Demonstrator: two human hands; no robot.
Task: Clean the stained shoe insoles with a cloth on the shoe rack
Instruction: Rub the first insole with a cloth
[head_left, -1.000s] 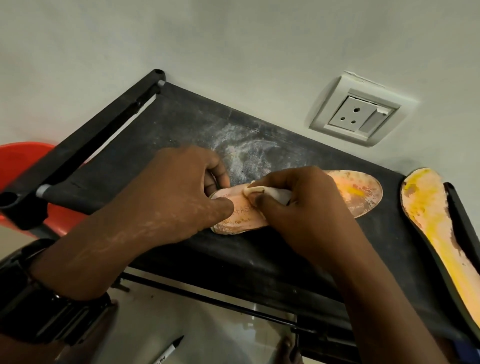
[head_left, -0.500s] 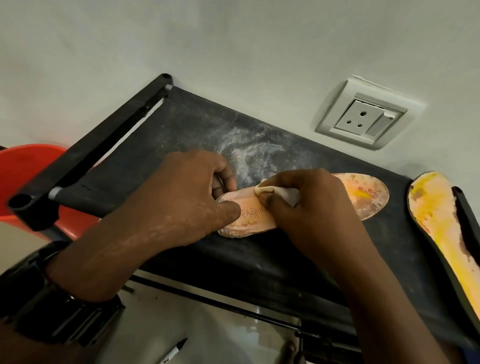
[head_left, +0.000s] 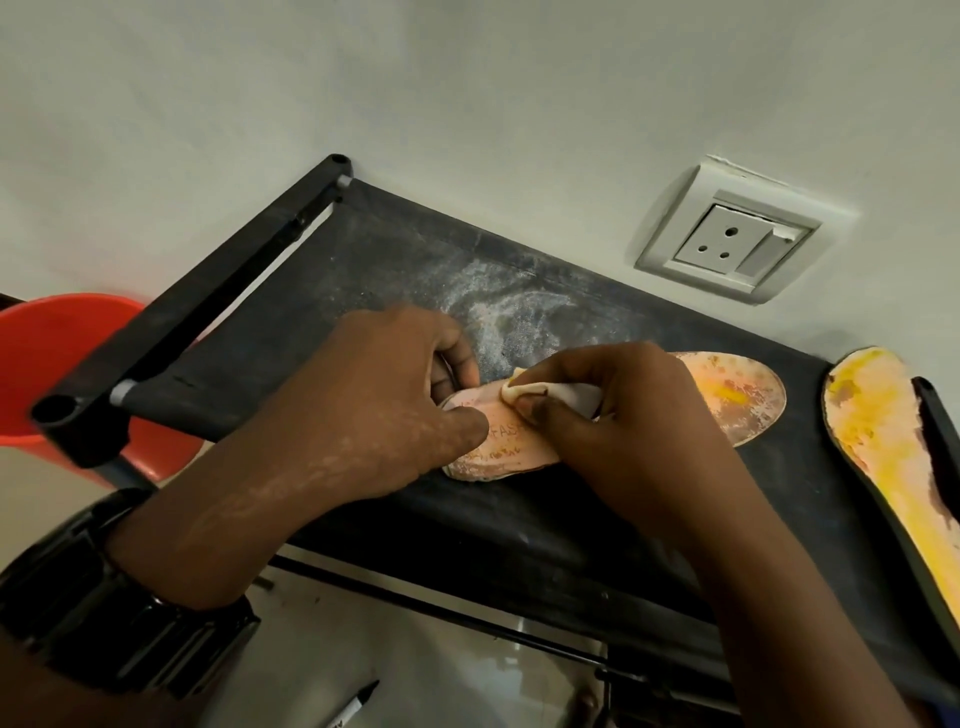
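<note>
Left hand (head_left: 363, 410) is gripping the heel end of the insole (head_left: 727, 400), thumb on top and fingers curled at its edge. Right hand (head_left: 623, 431) is pinching a folded cloth (head_left: 550, 392) and pressing it on the mid-section. The insole is lying flat on the shoe rack (head_left: 363, 249), below-left of the wall socket (head_left: 727, 244). The second insole (head_left: 883, 447) is lying below-right of the socket. Suggesting short firm strokes away from the pinned heel, toward the yellow stains. Refolding the cloth to a clean face should help.
</note>
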